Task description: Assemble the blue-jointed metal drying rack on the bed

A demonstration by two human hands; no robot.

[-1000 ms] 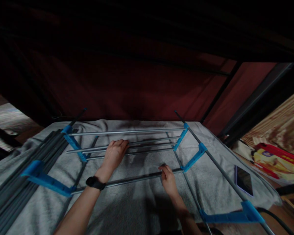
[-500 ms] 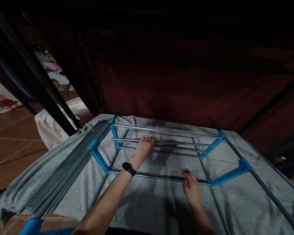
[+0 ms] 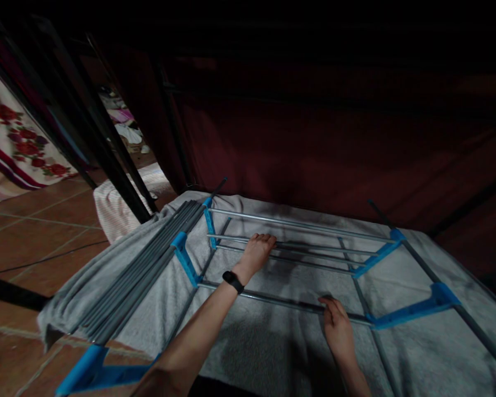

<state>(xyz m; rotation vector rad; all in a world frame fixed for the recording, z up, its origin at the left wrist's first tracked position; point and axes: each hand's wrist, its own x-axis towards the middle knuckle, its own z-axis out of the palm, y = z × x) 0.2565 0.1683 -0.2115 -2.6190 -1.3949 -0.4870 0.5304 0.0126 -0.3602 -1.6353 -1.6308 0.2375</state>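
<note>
My left hand (image 3: 259,251), with a black band on the wrist, is closed over a thin grey metal tube (image 3: 326,248). This tube runs crosswise between the blue plastic brackets (image 3: 184,256) of a tubular rack frame; its left end looks free, near the far left bracket. My right hand (image 3: 338,326) is at the right part of the near crossbar (image 3: 276,301), its fingers loosely bent and apart. Whether it touches the bar I cannot tell. Two more crossbars span the frame, a far bar (image 3: 306,224) and a lower bar (image 3: 301,263).
Several loose grey tubes (image 3: 144,270) lie bundled along the left side on a grey blanket (image 3: 248,342). A dark red cloth (image 3: 297,149) hangs behind. Dark posts (image 3: 119,182), a striped cloth (image 3: 116,212) and tiled floor (image 3: 37,237) are at left.
The view has turned slightly left, so the frame appears farther right. Both hands keep nearly the same places on the rack.
</note>
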